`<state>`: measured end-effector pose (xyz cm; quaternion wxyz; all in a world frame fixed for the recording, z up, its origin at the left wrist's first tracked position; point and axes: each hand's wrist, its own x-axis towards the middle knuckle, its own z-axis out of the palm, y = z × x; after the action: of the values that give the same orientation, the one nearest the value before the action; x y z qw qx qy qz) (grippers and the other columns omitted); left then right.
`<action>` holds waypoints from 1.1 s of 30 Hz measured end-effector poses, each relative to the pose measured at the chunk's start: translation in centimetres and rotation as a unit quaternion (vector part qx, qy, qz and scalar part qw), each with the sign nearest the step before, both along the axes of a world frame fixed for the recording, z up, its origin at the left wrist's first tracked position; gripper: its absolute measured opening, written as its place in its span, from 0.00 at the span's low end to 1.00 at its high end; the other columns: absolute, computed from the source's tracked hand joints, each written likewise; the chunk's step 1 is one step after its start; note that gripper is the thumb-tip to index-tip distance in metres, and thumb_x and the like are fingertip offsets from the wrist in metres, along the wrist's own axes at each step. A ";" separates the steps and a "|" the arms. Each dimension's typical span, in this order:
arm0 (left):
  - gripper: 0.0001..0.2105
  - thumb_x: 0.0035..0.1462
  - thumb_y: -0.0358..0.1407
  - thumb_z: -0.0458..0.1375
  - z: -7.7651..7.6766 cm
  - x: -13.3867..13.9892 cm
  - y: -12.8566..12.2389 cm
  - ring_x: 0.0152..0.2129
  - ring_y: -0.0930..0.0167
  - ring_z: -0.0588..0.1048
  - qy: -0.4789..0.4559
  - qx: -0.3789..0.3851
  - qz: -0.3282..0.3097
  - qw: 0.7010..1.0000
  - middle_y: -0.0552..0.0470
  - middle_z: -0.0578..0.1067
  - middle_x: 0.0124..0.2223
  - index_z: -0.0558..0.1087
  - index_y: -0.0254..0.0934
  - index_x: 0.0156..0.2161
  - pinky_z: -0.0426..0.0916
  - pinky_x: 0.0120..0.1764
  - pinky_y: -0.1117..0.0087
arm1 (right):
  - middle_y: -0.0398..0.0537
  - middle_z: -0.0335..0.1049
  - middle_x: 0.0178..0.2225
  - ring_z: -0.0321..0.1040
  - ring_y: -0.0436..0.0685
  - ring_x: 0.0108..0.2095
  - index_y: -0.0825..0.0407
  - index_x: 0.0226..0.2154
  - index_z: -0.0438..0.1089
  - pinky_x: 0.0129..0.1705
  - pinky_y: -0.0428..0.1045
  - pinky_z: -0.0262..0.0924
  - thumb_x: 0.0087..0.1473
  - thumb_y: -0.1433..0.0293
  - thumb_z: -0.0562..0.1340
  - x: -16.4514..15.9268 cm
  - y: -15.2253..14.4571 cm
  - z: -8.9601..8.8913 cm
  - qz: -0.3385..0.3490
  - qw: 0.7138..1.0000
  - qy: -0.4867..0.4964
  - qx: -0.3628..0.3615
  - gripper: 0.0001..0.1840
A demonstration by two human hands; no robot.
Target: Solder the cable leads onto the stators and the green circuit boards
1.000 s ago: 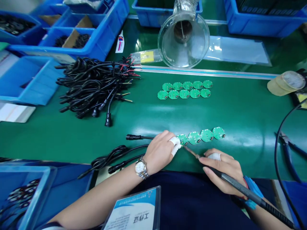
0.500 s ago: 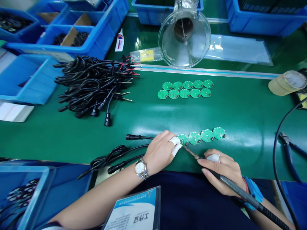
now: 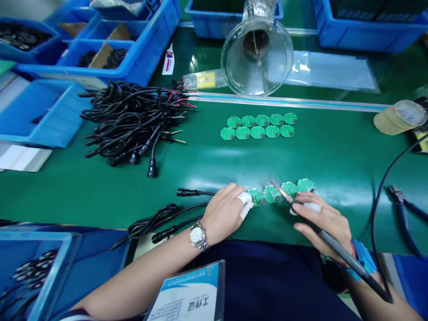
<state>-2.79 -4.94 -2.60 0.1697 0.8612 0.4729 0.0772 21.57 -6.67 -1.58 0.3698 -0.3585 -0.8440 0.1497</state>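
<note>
My left hand (image 3: 225,209) lies closed over a black cable (image 3: 200,192), with white-covered fingertips pinched at the left edge of a round green circuit board (image 3: 256,196). What exactly sits between those fingertips is hidden. A connector (image 3: 186,191) on the cable sticks out left of the hand, and more black cable (image 3: 160,214) loops below it. My right hand (image 3: 323,223) grips a soldering iron (image 3: 329,240) like a pen. Its tip is raised above the boards, apart from my left fingers. Three more circuit boards (image 3: 271,194) continue the row to the right, partly behind the iron and right hand.
Two rows of green boards (image 3: 257,132) lie farther back. A heap of black cables (image 3: 130,120) is at left, near blue bins (image 3: 50,116). A clear fume funnel (image 3: 257,58) stands at the back. Pliers (image 3: 403,214) and a yellowish jar (image 3: 397,117) are at right.
My right hand has moved right and up, lifting the iron's tip away from the board at my left fingers. My left hand has stayed in place on the cable.
</note>
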 end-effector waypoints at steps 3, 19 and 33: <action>0.11 0.59 0.36 0.47 0.2 0.1 -0.1 0.32 0.68 0.64 0.003 -0.004 0.004 1.000 0.49 0.70 0.33 0.70 0.36 0.32 0.62 0.38 0.65 | 0.49 0.72 0.37 0.68 0.57 0.43 0.52 0.48 0.64 0.52 0.59 0.60 0.48 0.76 0.62 1.0 1.1 -1.1 -0.026 0.997 -0.062 0.027 0.22; 0.10 0.57 0.40 0.51 2.6 -3.7 4.5 0.36 0.69 0.70 0.016 0.046 0.006 0.999 0.51 0.74 0.38 0.70 0.40 0.41 0.65 0.40 0.67 | 0.45 0.72 0.42 0.72 0.59 0.36 0.42 0.51 0.62 0.42 0.51 0.66 0.50 0.66 0.60 5.1 1.1 -3.6 -0.134 0.974 -0.150 0.101 0.24; 0.22 0.50 0.54 0.48 0.7 -21.7 14.9 0.15 0.74 0.63 0.033 0.175 0.271 0.946 0.57 0.63 0.16 0.71 0.36 0.27 0.57 0.24 0.70 | 0.57 0.74 0.33 0.72 0.57 0.31 0.60 0.40 0.70 0.35 0.49 0.63 0.53 0.63 0.56 18.8 11.2 1.7 -0.413 0.898 -0.108 0.111 0.18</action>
<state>-24.54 9.93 -1.94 -0.0270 0.7185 0.6729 0.1739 40.36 4.55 0.07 0.3425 -0.6450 -0.6663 -0.1508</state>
